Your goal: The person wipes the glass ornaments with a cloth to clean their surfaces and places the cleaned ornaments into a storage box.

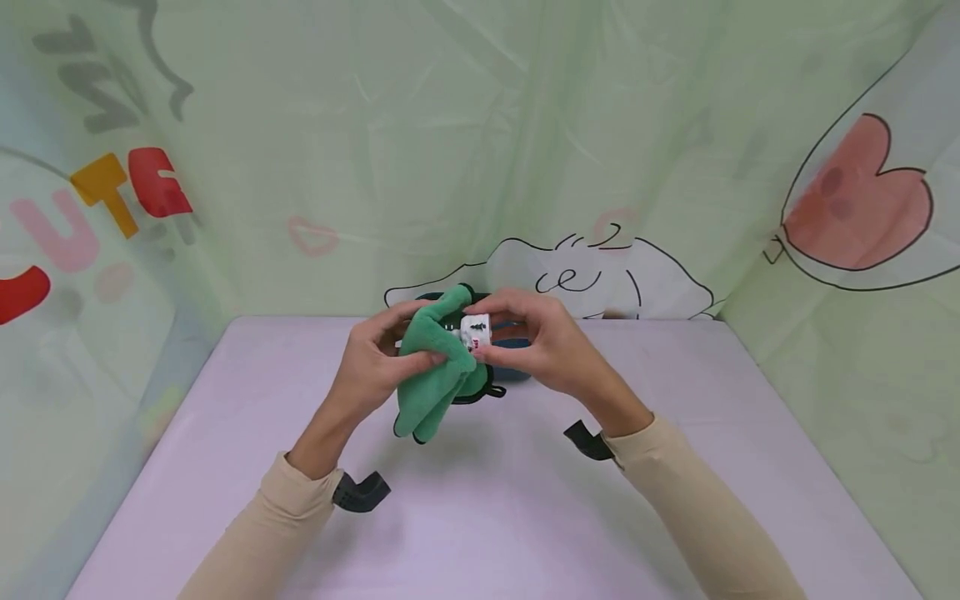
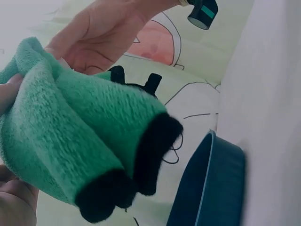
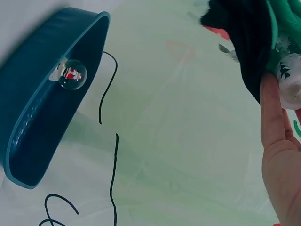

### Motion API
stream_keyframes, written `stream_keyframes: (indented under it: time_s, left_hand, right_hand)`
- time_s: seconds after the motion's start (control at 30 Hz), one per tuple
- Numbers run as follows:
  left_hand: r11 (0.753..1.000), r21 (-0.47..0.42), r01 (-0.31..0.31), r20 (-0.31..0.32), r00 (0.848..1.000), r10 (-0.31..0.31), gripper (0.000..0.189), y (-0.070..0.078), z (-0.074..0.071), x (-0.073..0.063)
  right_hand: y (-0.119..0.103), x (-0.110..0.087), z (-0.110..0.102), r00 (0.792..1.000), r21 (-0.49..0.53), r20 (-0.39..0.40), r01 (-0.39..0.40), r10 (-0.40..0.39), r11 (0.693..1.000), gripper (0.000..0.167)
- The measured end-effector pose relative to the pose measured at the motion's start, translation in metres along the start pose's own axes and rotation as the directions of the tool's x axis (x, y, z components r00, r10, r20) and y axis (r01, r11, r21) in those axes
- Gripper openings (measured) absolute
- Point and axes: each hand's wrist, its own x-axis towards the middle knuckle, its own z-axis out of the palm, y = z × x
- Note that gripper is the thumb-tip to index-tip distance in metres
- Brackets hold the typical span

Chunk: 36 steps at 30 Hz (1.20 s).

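A green cloth (image 1: pixel 429 367) with black edging and a small black loop is bunched in my left hand (image 1: pixel 366 358), thumb pressed over its front. Folded partly around the clear end of a small snow globe (image 1: pixel 476 332), it leaves the white printed base showing. My right hand (image 1: pixel 542 340) pinches that base from the right, fingers and thumb at its edges. In the left wrist view the cloth (image 2: pixel 80 122) hangs in thick folds and hides the globe. The right wrist view shows the white base (image 3: pixel 290 87) beside the fingers, with dark cloth edging next to it.
Behind the hands on the lilac table (image 1: pixel 480 517) stands a dark blue bin (image 3: pixel 23 113). Inside it lies another small snow globe (image 3: pixel 73 74) with a red and white figure. Pale green printed curtains (image 1: pixel 450 125) close off the back and sides.
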Motion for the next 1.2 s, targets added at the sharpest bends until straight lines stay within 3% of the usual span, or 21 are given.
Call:
stream_keyframes:
  time_s: [0.13, 0.23, 0.53, 0.77, 0.97, 1.2]
  left_hand:
    - [0.999, -0.021, 0.045, -0.012, 0.999, -0.045, 0.055, 0.0, -0.002, -0.001]
    - [0.996, -0.039, 0.082, -0.02, 0.996, -0.083, 0.054, 0.0, -0.002, -0.003]
    - [0.984, -0.101, 0.15, -0.046, 0.987, -0.155, 0.05, -0.001, -0.002, -0.004]
    - [0.957, -0.156, 0.243, -0.04, 0.967, -0.252, 0.051, -0.002, -0.003, 0.0]
    - [0.939, -0.204, 0.275, -0.054, 0.955, -0.292, 0.05, 0.0, -0.002, 0.002]
    - [0.959, -0.144, 0.245, -0.061, 0.965, -0.256, 0.047, 0.003, 0.0, 0.001]
  right_hand:
    - [0.004, 0.0, 0.002, 0.993, -0.091, 0.002, 0.121, -0.122, 0.988, 0.044]
    - [0.007, 0.001, 0.004, 0.975, -0.174, 0.011, 0.219, -0.221, 0.96, 0.047]
    - [0.01, 0.006, 0.003, 0.887, -0.327, 0.049, 0.448, -0.458, 0.832, 0.049]
    - [0.015, 0.009, 0.001, 0.84, -0.347, 0.064, 0.524, -0.538, 0.778, 0.052]
    - [0.016, 0.01, -0.002, 0.842, -0.339, 0.073, 0.525, -0.534, 0.781, 0.051]
    - [0.015, 0.01, -0.002, 0.848, -0.334, 0.07, 0.517, -0.526, 0.788, 0.045]
